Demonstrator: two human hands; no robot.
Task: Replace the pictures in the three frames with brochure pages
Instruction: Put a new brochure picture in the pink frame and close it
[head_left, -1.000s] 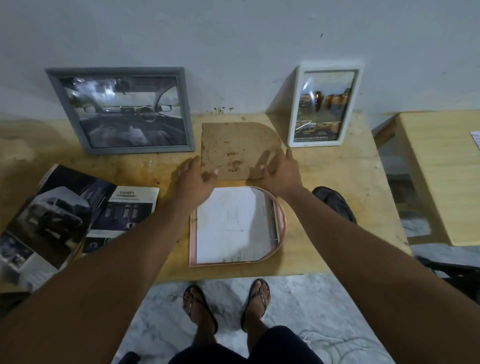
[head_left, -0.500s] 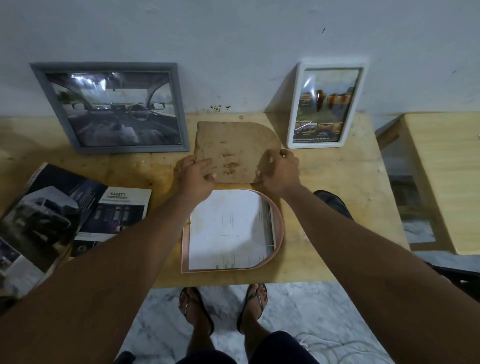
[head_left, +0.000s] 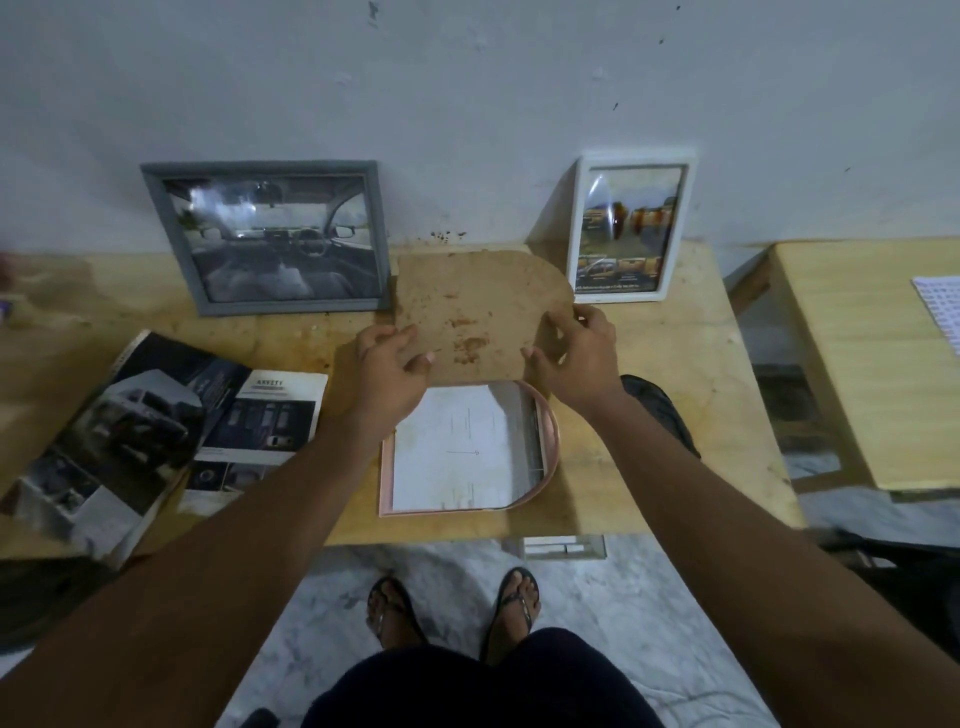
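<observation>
A: Nearest?
B: The pink frame (head_left: 551, 457) lies on the table (head_left: 649, 415), a white page (head_left: 452, 447) inside; the open brochure (head_left: 156, 415) lies to its left.
A: Hands?
B: Just beyond, the left hand (head_left: 387, 371) and right hand (head_left: 576, 364) pinch the brown backing board (head_left: 478, 306) by its near corners.
A: Farther?
B: 2 frames lean on the wall, the grey frame (head_left: 260, 169) and the white frame (head_left: 615, 294).

backing board (head_left: 478, 312) hides part of pink frame (head_left: 554, 447).
</observation>
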